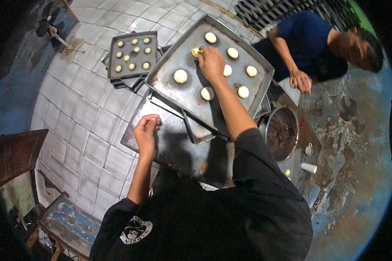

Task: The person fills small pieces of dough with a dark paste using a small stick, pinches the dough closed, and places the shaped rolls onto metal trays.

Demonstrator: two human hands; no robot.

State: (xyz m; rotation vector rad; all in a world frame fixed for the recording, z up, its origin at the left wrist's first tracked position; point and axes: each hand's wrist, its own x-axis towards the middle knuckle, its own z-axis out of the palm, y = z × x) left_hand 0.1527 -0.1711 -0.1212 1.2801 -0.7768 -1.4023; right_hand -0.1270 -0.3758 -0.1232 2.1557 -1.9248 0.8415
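Observation:
Over the large metal baking tray (165, 71), my right hand (211, 64) has its fingers closed on a pale yellow dough piece (196, 52) at the tray's left part. Several rounded dough balls are spread across this tray, among them a dough ball (180, 76) left of my wrist and another dough ball (207, 93) below it. My left hand (146, 131) hovers off the tray's near left edge, fingers curled toward the thumb. Whatever it may hold is hidden.
A smaller tray of dough balls (113, 48) stands beyond to the left. Below the large tray are a metal frame (188, 126) and dark sheet (174, 152). At right are a bowl of dark brown filling (283, 132), a white cup (309, 168) and another person (307, 48).

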